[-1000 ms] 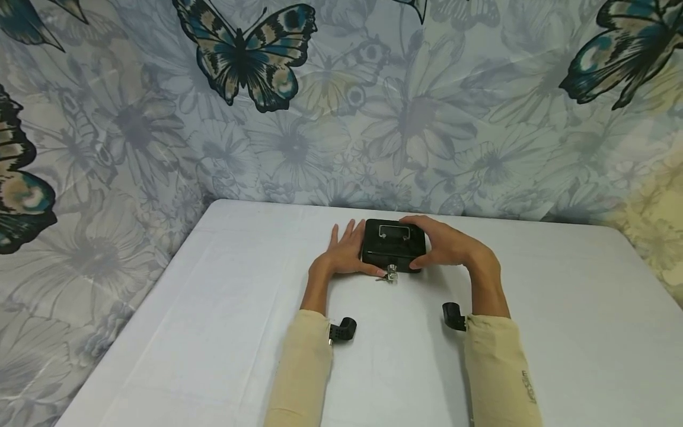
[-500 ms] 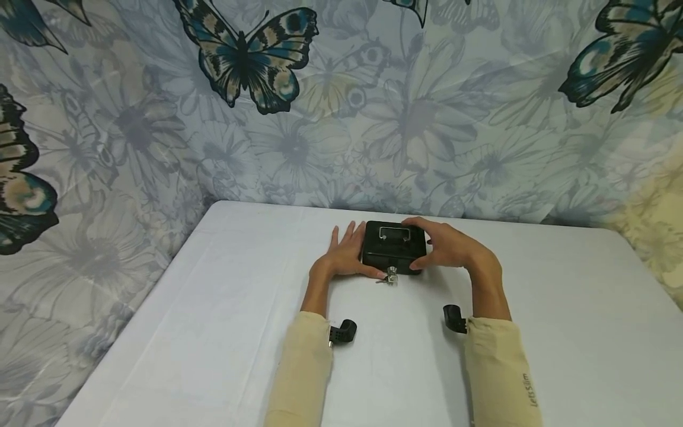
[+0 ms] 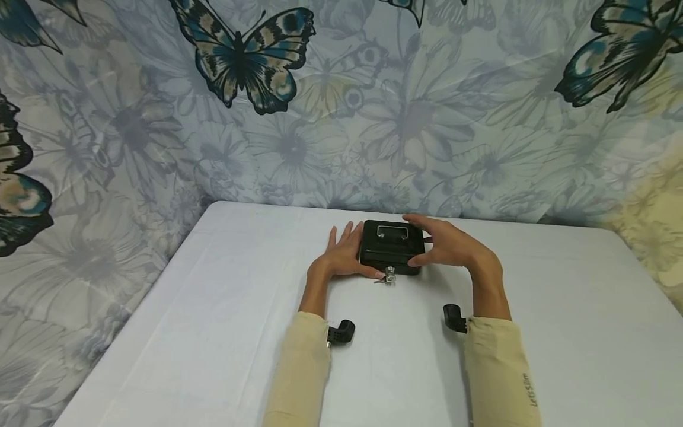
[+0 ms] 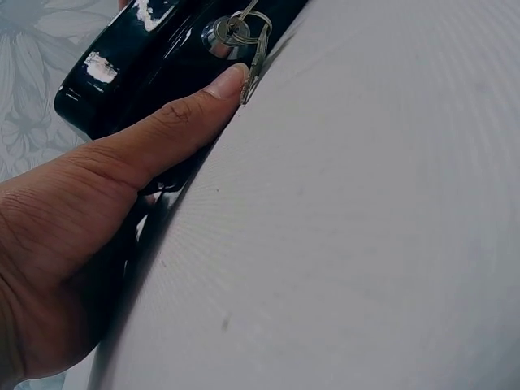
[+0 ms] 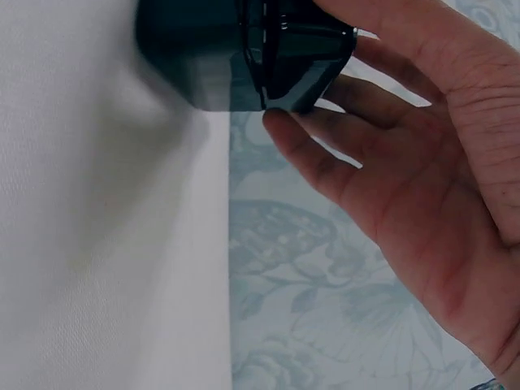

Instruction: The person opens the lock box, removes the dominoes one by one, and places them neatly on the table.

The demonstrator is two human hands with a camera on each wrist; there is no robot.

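Observation:
A small black cash box (image 3: pixel 392 248) with a silver carry handle (image 3: pixel 392 232) on its lid stands near the table's back edge, lid down. From its front lock (image 4: pixel 221 39) hangs a key ring with keys (image 4: pixel 258 57). My left hand (image 3: pixel 341 258) lies against the left side with fingers straight and spread, and its thumb reaches along the front beside the keys. At the right end, my right hand (image 3: pixel 452 244) grips the box, thumb at the front and fingertips at the back. The right wrist view shows fingertips touching near the seam between lid and base.
A white table (image 3: pixel 224 332) carries the box. Behind it hangs a cloth (image 3: pixel 293 148) printed with flowers and butterflies. Beige sleeves cover both forearms, each with a black wrist camera (image 3: pixel 341 332) attached.
A finger of my right hand has come into sight beside the box's right side. Otherwise the box and both hands stay nearly where they were; the head view shifts slightly.

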